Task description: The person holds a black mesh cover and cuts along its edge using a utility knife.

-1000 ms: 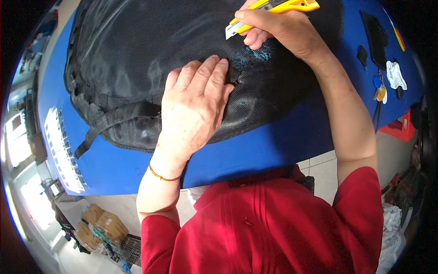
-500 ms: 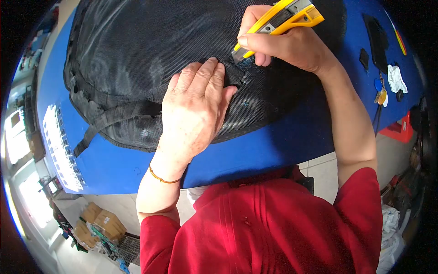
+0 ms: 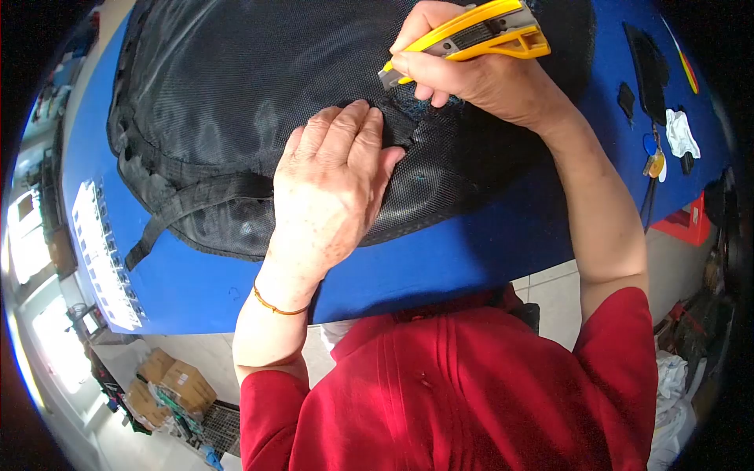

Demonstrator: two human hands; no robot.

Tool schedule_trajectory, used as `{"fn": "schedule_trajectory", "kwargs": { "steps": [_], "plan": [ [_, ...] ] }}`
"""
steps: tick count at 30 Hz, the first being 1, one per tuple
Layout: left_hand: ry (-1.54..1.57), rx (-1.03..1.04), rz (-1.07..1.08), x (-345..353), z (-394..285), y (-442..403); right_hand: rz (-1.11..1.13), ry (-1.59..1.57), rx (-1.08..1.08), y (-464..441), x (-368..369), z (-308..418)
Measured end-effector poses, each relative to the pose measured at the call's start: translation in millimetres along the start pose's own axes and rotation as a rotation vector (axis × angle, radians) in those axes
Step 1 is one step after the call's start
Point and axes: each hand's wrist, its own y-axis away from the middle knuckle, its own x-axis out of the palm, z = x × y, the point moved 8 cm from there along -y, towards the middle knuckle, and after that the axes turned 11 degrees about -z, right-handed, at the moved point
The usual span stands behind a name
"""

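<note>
A black mesh fabric piece (image 3: 259,86) with a strap (image 3: 208,196) at its lower left lies on the blue table (image 3: 393,275). Flat on the fabric rests my left hand (image 3: 326,180), fingers stretched out and side by side, thumb to the right. My right hand (image 3: 479,78) grips a yellow utility knife (image 3: 487,33), whose blade points down-left at the fabric just above my left fingertips. Whether the blade touches the cloth I cannot tell. Blue-green frayed threads (image 3: 412,102) show beneath the right hand's fingers.
On the table's right side lie a long black piece (image 3: 648,74), a small black piece (image 3: 625,100), a crumpled white piece (image 3: 682,133) and keys with a blue tag (image 3: 651,145). A red stool (image 3: 691,220) stands beyond. Cardboard boxes (image 3: 184,385) sit on the floor at lower left.
The knife first came down and toward me over the frayed spot, then shifted left and slightly away with my right hand. My left hand and the fabric slid slightly left.
</note>
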Motion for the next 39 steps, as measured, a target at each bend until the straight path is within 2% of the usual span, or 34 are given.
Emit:
{"fn": "schedule_trajectory", "kwargs": {
  "steps": [5,8,10,14,16,17,19,20,22,29,32,39],
  "plan": [
    [0.011,-0.004,-0.003,-1,0,-1,-0.024,0.017,-0.027,2,-8,5],
    [0.005,-0.007,0.000,0,1,0,0.049,0.108,-0.043,-7,-8,-10],
    [0.007,-0.008,0.001,0,1,0,0.035,0.628,-1.404,26,9,16],
    [0.017,-0.009,-0.002,0,2,1,0.038,0.649,-1.409,28,10,15],
    [0.015,-0.010,0.001,0,2,1,0.008,0.782,-1.519,33,12,15],
    [0.013,-0.011,0.005,0,2,1,0.007,0.783,-1.519,40,12,26],
    [0.013,-0.011,0.006,-2,1,0,0.208,0.535,-0.634,17,8,24],
    [0.012,-0.012,0.006,-2,1,-1,0.207,0.535,-0.634,21,11,25],
    [0.014,-0.012,0.002,-2,1,-1,0.011,0.254,-0.110,8,-6,-3],
    [0.008,-0.019,0.008,-3,0,-1,0.009,0.301,-0.084,10,-6,-1],
    [0.028,-0.038,0.030,-2,1,-1,0.013,0.312,-0.136,10,-7,1],
    [0.053,-0.042,0.015,-2,2,0,0.044,0.328,-0.063,13,-9,-2]
  ]
}}
